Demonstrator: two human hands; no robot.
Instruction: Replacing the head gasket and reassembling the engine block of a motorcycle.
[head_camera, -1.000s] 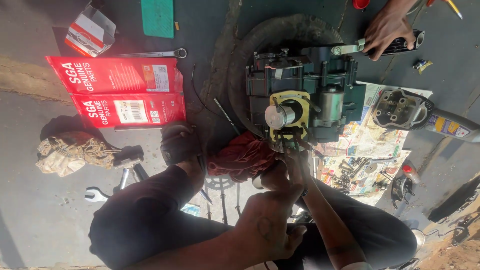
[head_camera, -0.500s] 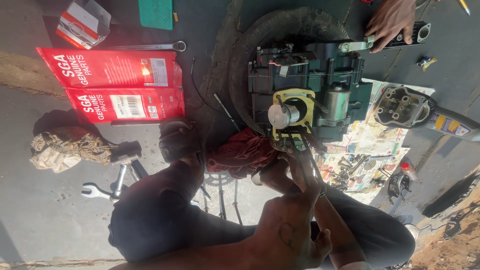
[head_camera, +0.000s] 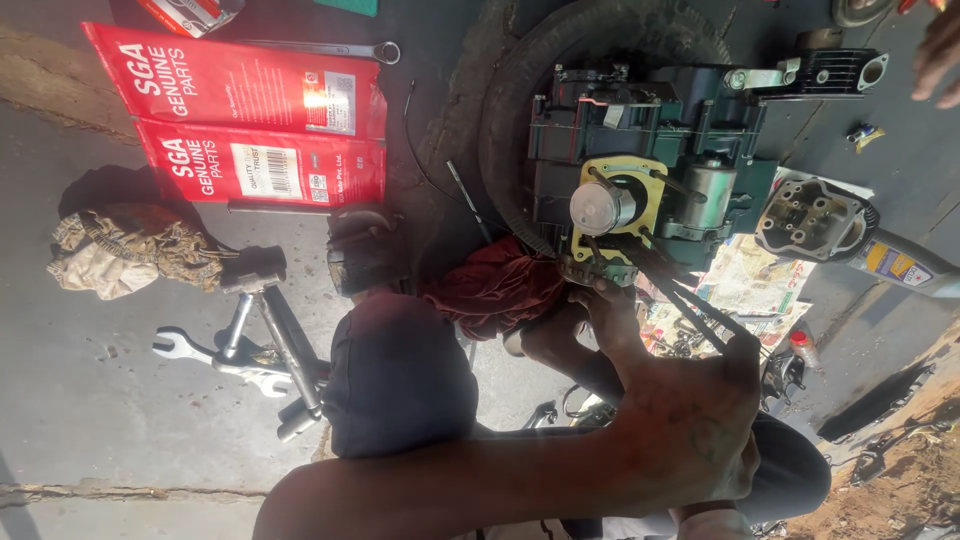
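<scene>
A dark green engine block (head_camera: 700, 130) rests inside a black tyre (head_camera: 520, 60) on the ground. Its bare piston (head_camera: 600, 208) stands within a yellow gasket (head_camera: 650, 175). My right hand (head_camera: 590, 300) reaches up from below, with its fingertips pinching the gasket's lower edge. My left hand (head_camera: 700, 420) is closest to the camera, back facing me, one finger raised at the tips of long thin dark rods (head_camera: 690, 295) that run out from the engine. Whether it grips them is hidden. A red rag (head_camera: 490, 285) lies beside my right hand.
Two red parts packets (head_camera: 250, 120) lie at left, with a long spanner (head_camera: 330, 47) above them. A hammer (head_camera: 255, 300), spanners (head_camera: 200, 350) and a crumpled cloth (head_camera: 110, 250) lie lower left. A cylinder head (head_camera: 815, 220) sits on newspaper (head_camera: 750, 275). Another person's hand (head_camera: 940, 50) is at top right.
My left hand has risen from the bottom edge toward the rods. My right hand has stayed at the gasket. The other person's hand has lifted off the part at top right.
</scene>
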